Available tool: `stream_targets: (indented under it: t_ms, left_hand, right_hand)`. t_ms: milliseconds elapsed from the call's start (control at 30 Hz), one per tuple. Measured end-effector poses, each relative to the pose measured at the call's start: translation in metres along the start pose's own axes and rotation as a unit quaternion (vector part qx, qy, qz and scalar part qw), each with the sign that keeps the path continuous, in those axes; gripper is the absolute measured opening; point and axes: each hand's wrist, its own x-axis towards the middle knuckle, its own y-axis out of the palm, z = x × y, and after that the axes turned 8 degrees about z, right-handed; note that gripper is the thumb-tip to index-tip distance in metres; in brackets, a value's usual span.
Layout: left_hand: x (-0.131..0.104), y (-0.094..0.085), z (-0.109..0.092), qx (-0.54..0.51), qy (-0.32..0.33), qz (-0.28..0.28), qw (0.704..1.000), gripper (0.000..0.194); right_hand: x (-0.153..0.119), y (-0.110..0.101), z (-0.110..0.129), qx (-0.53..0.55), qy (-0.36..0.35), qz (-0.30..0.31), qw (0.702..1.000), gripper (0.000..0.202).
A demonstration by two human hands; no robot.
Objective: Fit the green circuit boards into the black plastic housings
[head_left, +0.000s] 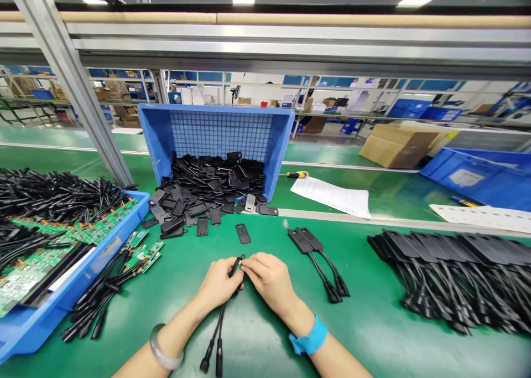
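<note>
Two hands (244, 281) together, open green mat (253, 322) around

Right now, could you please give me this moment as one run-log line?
left hand: holds small black two-cable unit | right hand: fingers at its upper end | ahead: blue plastic crate holding black plastic covers

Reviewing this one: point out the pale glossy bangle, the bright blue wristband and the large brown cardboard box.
Pale glossy bangle (166, 362): head view, lower band.
Bright blue wristband (312, 338): head view, middle.
Large brown cardboard box (384, 144): head view, near side.
</note>
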Motion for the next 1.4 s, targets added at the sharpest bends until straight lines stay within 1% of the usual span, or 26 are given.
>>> stream_targets:
  t_ms: [233,467,667,733,800,867,933,1000,1100,1167,1267,1400]
  left_hand:
    - [0.002,0.0,0.003,0.012,-0.002,0.004,1.0,0.019]
    - [0.001,0.0,0.001,0.016,0.0,0.003,1.0,0.02]
    - [0.002,-0.002,-0.002,0.013,-0.006,0.008,1.0,0.018]
    - [0.002,-0.002,-0.002,0.013,-0.005,0.009,1.0,0.018]
    - [0.002,-0.002,-0.003,0.015,-0.006,0.012,1.0,0.019]
    - [0.002,-0.003,-0.003,0.023,-0.008,0.015,1.0,0.019]
    - [0.003,-0.003,-0.002,0.031,-0.012,0.018,0.999,0.019]
    - [0.004,-0.004,-0.002,0.031,-0.017,0.022,0.999,0.02]
    - [0.004,-0.004,-0.002,0.029,-0.023,0.024,0.999,0.02]
    - [0.004,-0.003,-0.002,0.032,-0.024,0.025,0.999,0.02]
    - [0.005,-0.003,-0.001,0.037,-0.025,0.028,0.999,0.019]
    - [0.006,-0.003,0.0,0.04,-0.03,0.032,0.998,0.021]
  right_hand:
    - [0.001,0.0,0.0,-0.006,0.002,0.014,1.0,0.02]
    - [0.0,-0.001,0.001,-0.048,0.004,0.027,0.998,0.017]
    - [0.001,-0.002,0.001,-0.071,-0.012,0.023,0.997,0.017]
    - [0.003,-0.004,0.003,-0.081,-0.013,0.032,0.996,0.019]
    - [0.006,-0.009,0.005,-0.103,0.006,0.064,0.993,0.019]
    - [0.008,-0.017,0.009,-0.131,0.052,0.131,0.981,0.021]
    - [0.008,-0.027,0.012,-0.163,0.102,0.218,0.957,0.024]
    - [0.006,-0.037,0.015,-0.188,0.135,0.298,0.926,0.024]
    - [0.004,-0.049,0.019,-0.2,0.155,0.373,0.893,0.022]
    - [0.004,-0.054,0.021,-0.199,0.168,0.395,0.881,0.022]
    - [0.005,-0.058,0.024,-0.197,0.191,0.399,0.875,0.025]
    - [0.007,-0.057,0.029,-0.204,0.222,0.406,0.862,0.029]
